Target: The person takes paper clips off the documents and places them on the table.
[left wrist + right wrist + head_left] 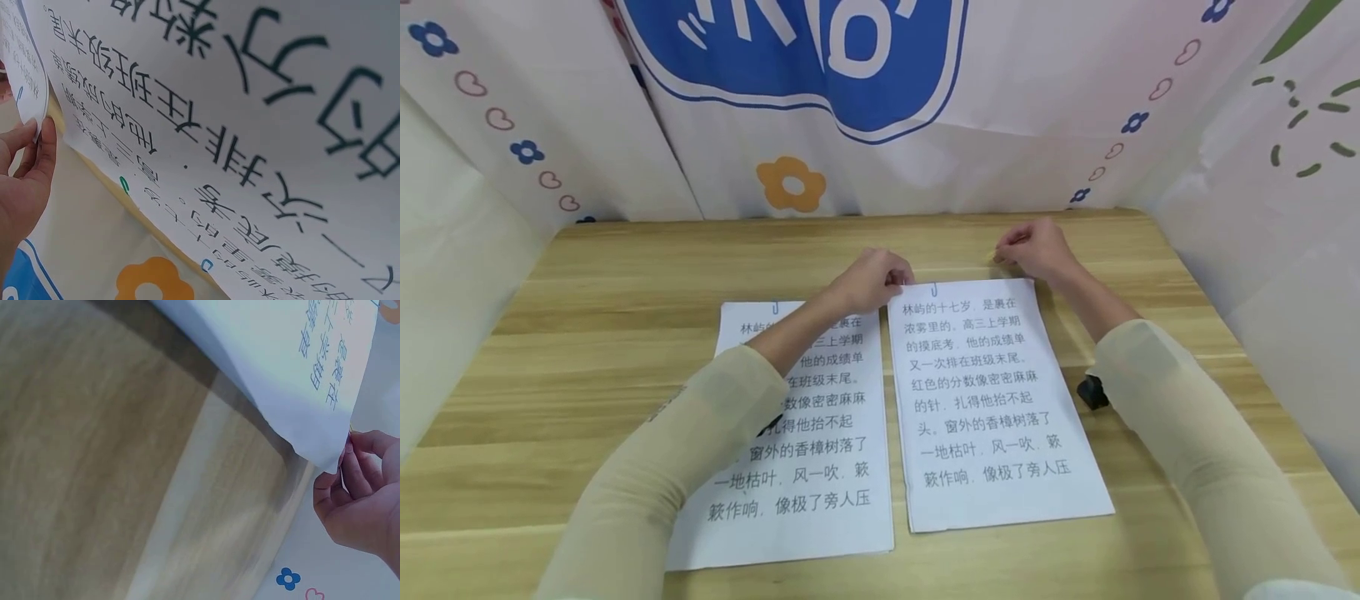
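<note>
Two printed paper stacks lie side by side. At the top left corner of the right stack [992, 400], my left hand [874, 280] pinches the edge between thumb and fingers, as the left wrist view also shows. My right hand [1036, 247] is just past that stack's top right corner and pinches a small yellow paper clip [991, 256], mostly covered by the fingers. A blue paper clip [934, 290] sits on the right stack's top edge. The left stack [820, 533], partly under my left forearm, carries a blue paper clip [207, 265] and a green paper clip [124, 184].
Both stacks rest on a wooden table [550, 400]. Printed sheets with flowers and hearts hang behind the table [1000, 167] and at both sides. A black object [1092, 392] shows beside my right sleeve.
</note>
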{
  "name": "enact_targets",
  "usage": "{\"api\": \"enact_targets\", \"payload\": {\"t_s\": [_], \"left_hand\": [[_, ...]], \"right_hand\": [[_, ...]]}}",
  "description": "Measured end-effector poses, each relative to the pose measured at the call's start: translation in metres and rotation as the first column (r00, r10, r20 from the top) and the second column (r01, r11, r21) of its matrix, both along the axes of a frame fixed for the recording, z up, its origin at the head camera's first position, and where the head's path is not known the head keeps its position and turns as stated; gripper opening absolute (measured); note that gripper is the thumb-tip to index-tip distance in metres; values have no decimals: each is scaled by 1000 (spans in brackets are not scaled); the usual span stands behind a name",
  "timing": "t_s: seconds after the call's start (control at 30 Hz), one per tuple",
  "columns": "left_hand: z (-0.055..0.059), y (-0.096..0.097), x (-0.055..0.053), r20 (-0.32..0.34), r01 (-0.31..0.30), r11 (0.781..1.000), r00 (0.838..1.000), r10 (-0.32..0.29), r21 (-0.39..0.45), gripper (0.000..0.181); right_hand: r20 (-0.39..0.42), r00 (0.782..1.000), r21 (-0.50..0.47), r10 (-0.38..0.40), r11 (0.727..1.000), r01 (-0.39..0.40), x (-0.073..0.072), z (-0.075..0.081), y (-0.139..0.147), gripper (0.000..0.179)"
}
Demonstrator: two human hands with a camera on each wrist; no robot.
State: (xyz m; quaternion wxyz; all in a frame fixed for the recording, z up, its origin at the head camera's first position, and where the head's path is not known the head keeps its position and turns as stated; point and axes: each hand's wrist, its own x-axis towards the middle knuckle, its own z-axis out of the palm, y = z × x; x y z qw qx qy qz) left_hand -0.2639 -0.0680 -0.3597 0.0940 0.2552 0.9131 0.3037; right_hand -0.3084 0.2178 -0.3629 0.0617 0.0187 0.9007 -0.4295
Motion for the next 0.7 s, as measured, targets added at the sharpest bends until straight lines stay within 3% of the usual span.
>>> {"api": "enact_targets", "payload": {"t_s": [0.7], "left_hand": [[-4, -1, 1, 13, -3, 1000, 1000, 3, 2, 19]], "right_hand": [[21, 1000, 123, -2, 992, 0, -8, -9, 5, 15]]}}
